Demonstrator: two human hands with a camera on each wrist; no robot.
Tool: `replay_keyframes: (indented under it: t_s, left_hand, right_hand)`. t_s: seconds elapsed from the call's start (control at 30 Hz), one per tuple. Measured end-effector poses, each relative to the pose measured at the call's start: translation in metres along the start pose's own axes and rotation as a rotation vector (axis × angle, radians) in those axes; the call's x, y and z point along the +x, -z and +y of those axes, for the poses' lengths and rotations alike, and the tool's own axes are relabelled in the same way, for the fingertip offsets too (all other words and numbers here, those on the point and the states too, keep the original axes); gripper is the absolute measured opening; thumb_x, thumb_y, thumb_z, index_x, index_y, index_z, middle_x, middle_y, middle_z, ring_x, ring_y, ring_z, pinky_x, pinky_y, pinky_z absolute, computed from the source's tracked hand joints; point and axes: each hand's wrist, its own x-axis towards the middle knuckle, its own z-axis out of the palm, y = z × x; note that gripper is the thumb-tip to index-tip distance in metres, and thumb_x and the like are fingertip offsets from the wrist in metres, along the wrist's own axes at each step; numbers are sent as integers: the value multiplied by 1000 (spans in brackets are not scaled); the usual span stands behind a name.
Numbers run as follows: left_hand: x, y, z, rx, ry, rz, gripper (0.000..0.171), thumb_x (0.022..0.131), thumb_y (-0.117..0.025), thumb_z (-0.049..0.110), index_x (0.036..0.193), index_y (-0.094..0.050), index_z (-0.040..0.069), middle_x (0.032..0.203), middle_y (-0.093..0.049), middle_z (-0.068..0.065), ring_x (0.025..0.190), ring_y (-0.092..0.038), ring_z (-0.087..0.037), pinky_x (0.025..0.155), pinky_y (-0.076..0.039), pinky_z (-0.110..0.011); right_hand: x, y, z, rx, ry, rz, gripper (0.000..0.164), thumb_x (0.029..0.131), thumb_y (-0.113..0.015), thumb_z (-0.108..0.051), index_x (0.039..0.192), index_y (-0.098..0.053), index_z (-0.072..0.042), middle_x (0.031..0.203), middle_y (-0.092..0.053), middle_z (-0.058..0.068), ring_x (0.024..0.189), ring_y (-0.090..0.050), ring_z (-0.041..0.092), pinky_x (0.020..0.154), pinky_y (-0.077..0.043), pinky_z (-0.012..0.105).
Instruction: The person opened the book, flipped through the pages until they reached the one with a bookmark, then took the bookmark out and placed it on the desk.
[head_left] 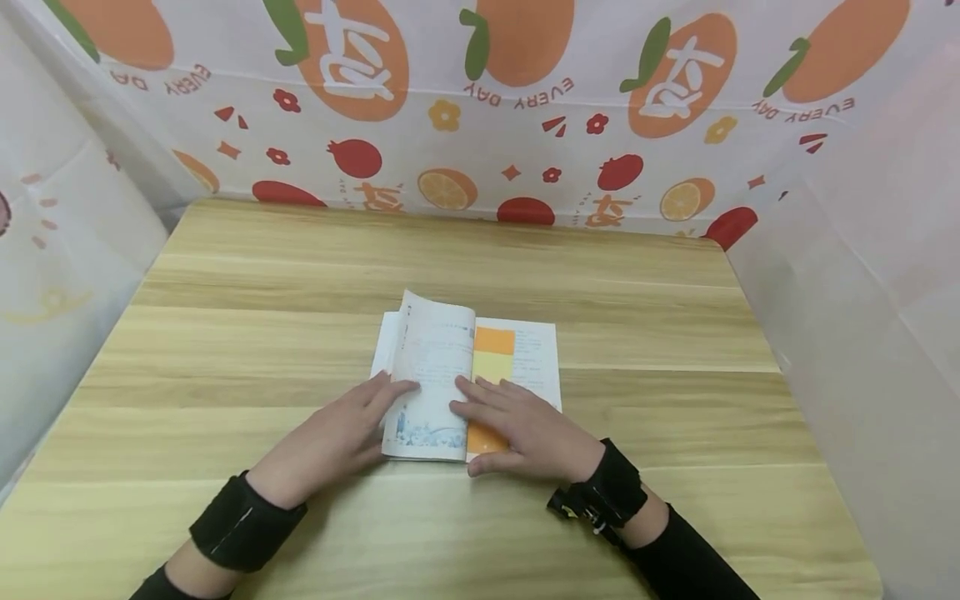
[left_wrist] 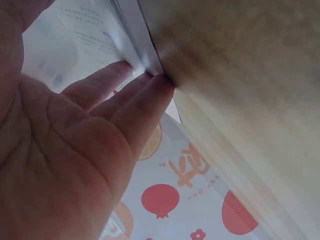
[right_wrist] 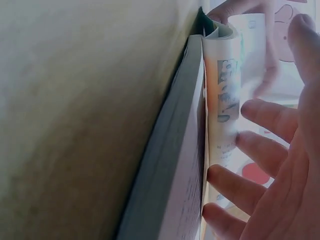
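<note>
An open book (head_left: 435,375) lies on the table, a left-hand leaf lifted with its top corner curling up. My left hand (head_left: 348,425) grips the left edge, one digit over the leaf; in the left wrist view its other fingertips (left_wrist: 155,87) meet the page edges. Across the fold, my right hand (head_left: 525,425) rests with fingers spread, fingertips touching the leaf near the spine. Under this hand an orange and yellow strip (head_left: 493,354) lies on the right page, partly hidden. The right wrist view shows the curved leaf (right_wrist: 222,95) above the page stack.
The wooden table (head_left: 600,317) extends around the book on all sides. A fruit-printed curtain (head_left: 480,142) hangs along its back edge, with pale sheets (head_left: 847,217) at the sides. Black bands (head_left: 247,521) circle both wrists.
</note>
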Motion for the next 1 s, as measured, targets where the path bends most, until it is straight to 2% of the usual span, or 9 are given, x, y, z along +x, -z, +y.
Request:
replay_keyframes:
  t_s: [0.07,0.17,0.3,0.4,0.53,0.63,0.8,0.87,1.0]
  left_hand:
    - [-2,0,0,24,-20,3,70,78,-72,27,138,-38,17,136,-42,-20,126,-39,-34,97,-40,-47]
    - [-3,-1,1,38,-36,5,66,80,-70,29,138,-42,15,141,-33,-24,126,-39,-35,96,-41,-46]
    - [-6,-2,1,17,-9,-19,71,79,-69,40,139,-41,16,151,-5,-23,130,-31,-37,92,-44,-45]
    - [-10,-1,2,-5,16,-48,82,75,-68,53,141,-38,16,152,6,-17,135,-21,-35,96,-41,-45]
    - [-13,1,1,4,22,-72,91,70,-70,56,143,-34,16,153,-1,-16,138,-12,-33,104,-31,-47]
    - [-12,2,1,36,19,-68,90,70,-72,51,143,-34,15,152,-6,-18,137,-11,-37,104,-30,-49]
    - [-12,3,3,63,18,-51,86,74,-68,53,144,-31,20,153,-3,-13,137,-8,-39,102,-33,-49]
    - [-12,4,5,46,18,-35,86,75,-67,53,145,-29,23,154,2,-9,137,-8,-40,99,-36,-51]
    - [-9,10,11,26,-23,39,84,74,-68,53,144,-31,26,154,4,-6,136,-9,-41,93,-42,-51]
  right_hand:
    - [-2,0,1,-6,-12,2,77,82,-51,-63,145,-25,-29,154,-8,2,138,-17,16,107,-28,42]
    - [-6,1,4,-14,-33,18,79,81,-53,-63,146,-22,-29,154,-7,6,138,-16,14,105,-32,39]
    - [-16,0,11,-25,-39,11,78,82,-51,-62,146,-22,-28,151,-21,2,136,-23,14,104,-34,37]
    - [-25,0,19,-29,-60,2,74,84,-49,-62,145,-26,-28,146,-31,-2,133,-27,13,105,-32,36]
    - [-39,6,32,-36,-108,13,68,84,-50,-59,142,-34,-27,140,-37,-6,129,-31,10,104,-33,33]
    - [-53,12,43,-47,-163,31,65,85,-52,-58,140,-38,-27,137,-40,-7,126,-35,9,101,-36,33]
    - [-81,20,61,-73,-264,57,64,84,-54,-56,139,-41,-26,132,-45,-7,120,-43,12,97,-40,36]
    - [-90,22,66,-80,-296,63,63,84,-55,-55,139,-41,-26,130,-46,-6,120,-43,15,97,-40,38]
    - [-100,24,69,-71,-344,62,62,84,-55,-55,139,-39,-30,132,-45,-5,125,-39,21,99,-37,44]
